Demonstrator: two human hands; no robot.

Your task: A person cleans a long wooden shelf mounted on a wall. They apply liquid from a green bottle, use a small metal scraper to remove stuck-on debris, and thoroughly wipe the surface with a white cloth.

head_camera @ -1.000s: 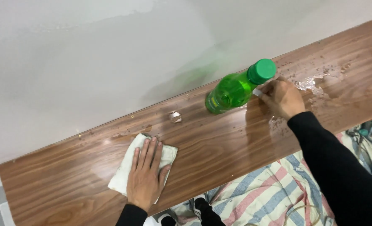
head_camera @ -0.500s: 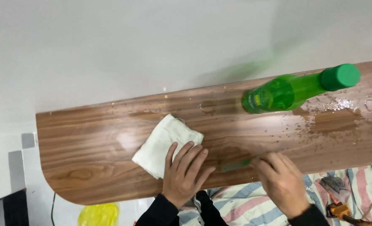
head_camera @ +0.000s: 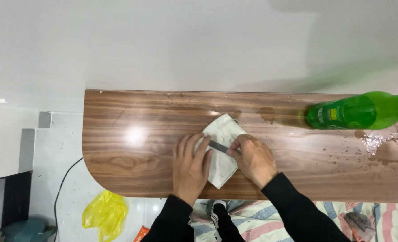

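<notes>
A folded white cloth lies on a glossy wooden shelf against a white wall. My left hand presses flat on the cloth's left side, fingers spread. My right hand pinches a thin grey metal blade and lays it across the cloth, its tip reaching my left fingers. A green plastic bottle stands on the shelf further right, away from both hands.
Water drops and wet patches cover the shelf's right part. Below the shelf's rounded left end lie a yellow plastic bag, a black cable and a teal object. Striped fabric lies under the front edge.
The view has shifted left. My right hand moved from beside the bottle to the cloth, bringing the blade onto it. My left hand stays on the cloth.
</notes>
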